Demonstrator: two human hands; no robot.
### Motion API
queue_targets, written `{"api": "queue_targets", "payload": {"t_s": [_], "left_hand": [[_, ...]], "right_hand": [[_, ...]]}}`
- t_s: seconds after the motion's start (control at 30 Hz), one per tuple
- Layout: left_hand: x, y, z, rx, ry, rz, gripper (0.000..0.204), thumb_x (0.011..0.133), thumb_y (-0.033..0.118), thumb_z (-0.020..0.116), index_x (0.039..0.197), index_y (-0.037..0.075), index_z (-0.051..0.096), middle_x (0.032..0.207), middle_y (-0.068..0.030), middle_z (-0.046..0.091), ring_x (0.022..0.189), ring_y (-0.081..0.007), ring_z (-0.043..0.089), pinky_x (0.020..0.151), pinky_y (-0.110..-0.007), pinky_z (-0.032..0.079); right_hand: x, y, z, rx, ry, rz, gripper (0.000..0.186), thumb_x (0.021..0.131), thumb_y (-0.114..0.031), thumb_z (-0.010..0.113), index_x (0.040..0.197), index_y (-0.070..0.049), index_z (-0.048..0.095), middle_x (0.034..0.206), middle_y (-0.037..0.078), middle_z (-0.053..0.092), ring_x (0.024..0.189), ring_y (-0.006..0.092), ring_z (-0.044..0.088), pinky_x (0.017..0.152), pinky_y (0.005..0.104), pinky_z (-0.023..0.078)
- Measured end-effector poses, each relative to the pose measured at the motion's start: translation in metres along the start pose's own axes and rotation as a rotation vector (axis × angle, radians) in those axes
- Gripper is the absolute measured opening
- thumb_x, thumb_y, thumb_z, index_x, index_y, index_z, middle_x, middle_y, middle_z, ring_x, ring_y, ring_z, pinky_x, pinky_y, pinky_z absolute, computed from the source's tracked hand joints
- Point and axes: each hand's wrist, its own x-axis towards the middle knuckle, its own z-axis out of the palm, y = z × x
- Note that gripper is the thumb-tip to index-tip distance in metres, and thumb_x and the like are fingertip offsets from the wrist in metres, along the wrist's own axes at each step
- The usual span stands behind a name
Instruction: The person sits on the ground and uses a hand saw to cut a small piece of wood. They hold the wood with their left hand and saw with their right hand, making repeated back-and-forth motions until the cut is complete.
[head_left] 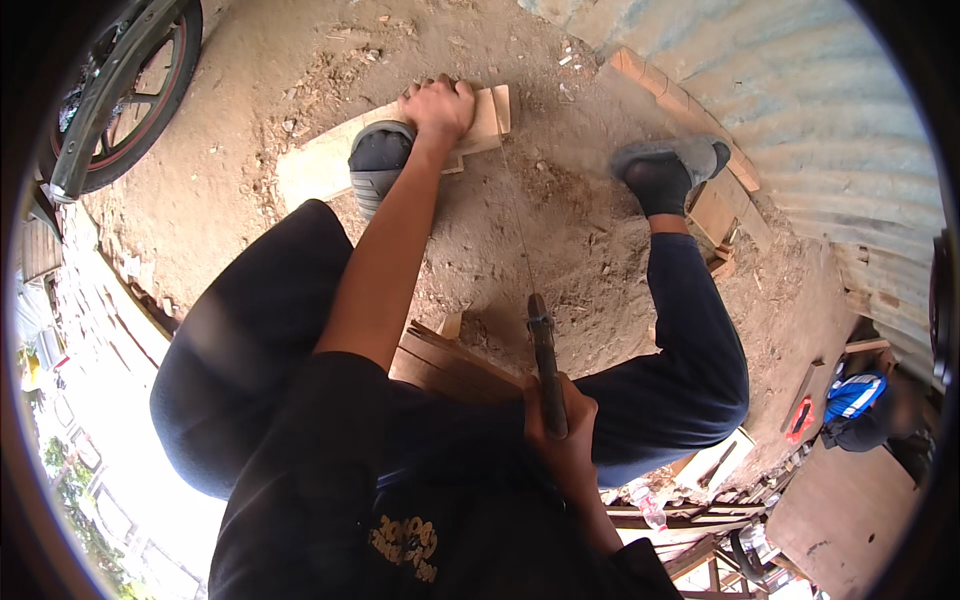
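My left hand (440, 106) grips the right part of a pale wooden board (318, 166) lying on the dirt, its fingers curled over the far edge. My left foot, in a grey sandal (372, 188), rests on the same board. In my right hand (574, 428) is the dark handle of a handsaw (543, 352). Seen edge-on, the blade is a thin line running from the handle up to the board's right end, near a cut piece or second layer of wood. Whether the teeth sit inside the wood is too fine to tell.
Under me is a brown wooden seat (450, 366). My right foot (655, 185) stands by wood offcuts (712, 212) along a corrugated metal wall (790, 110). A motorcycle wheel (180, 90) is at the far left. Another person (862, 425) is at the right, beside a brown panel (840, 510).
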Motion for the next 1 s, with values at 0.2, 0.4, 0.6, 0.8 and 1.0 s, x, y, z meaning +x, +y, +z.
{"api": "queue_targets", "payload": {"t_s": [0.2,0.4,0.6,0.8,1.0], "left_hand": [[-0.002,0.012,-0.009,-0.016,-0.107,-0.014,0.059,0.092,0.041,0.030,0.124,0.004,0.063,0.126,-0.0231,0.062,0.127,-0.0369,0.051,0.109,-0.052,0.030],[0.000,0.008,-0.007,0.008,-0.112,-0.030,0.059,0.092,0.041,0.029,0.127,0.005,0.060,0.128,-0.0236,0.061,0.129,-0.0365,0.049,0.110,-0.052,0.030],[0.004,0.005,-0.006,0.036,-0.112,-0.035,0.058,0.093,0.042,0.029,0.125,0.006,0.062,0.126,-0.0237,0.062,0.127,-0.0353,0.052,0.109,-0.052,0.030],[0.002,0.006,-0.009,0.062,-0.071,-0.040,0.055,0.091,0.040,0.032,0.120,0.008,0.066,0.119,-0.0221,0.066,0.122,-0.0366,0.055,0.106,-0.051,0.033],[0.002,0.003,-0.009,0.004,-0.096,-0.014,0.058,0.092,0.042,0.031,0.125,0.004,0.062,0.126,-0.0237,0.062,0.128,-0.0375,0.050,0.110,-0.053,0.030]], "right_hand": [[0.050,-0.017,0.007,0.095,0.005,0.145,0.022,0.091,-0.003,0.065,0.073,0.001,0.053,0.056,0.004,0.047,0.054,0.0044,0.042,0.045,0.0290,0.035],[0.000,-0.010,-0.008,0.065,0.018,0.087,0.021,0.092,-0.006,0.065,0.075,0.002,0.055,0.056,0.005,0.048,0.055,0.0040,0.042,0.045,0.0290,0.035],[0.027,-0.010,0.000,0.097,0.005,0.089,0.020,0.091,-0.004,0.065,0.075,0.002,0.055,0.055,0.007,0.049,0.055,0.0041,0.043,0.045,0.0303,0.037],[0.014,-0.006,-0.008,0.092,0.022,0.048,0.022,0.090,-0.004,0.066,0.073,0.002,0.053,0.055,0.007,0.048,0.054,0.0040,0.043,0.046,0.0300,0.036],[0.003,-0.010,-0.012,0.038,0.006,0.040,0.022,0.091,-0.005,0.066,0.074,0.001,0.053,0.055,0.007,0.048,0.054,0.0036,0.042,0.045,0.0297,0.036]]}}
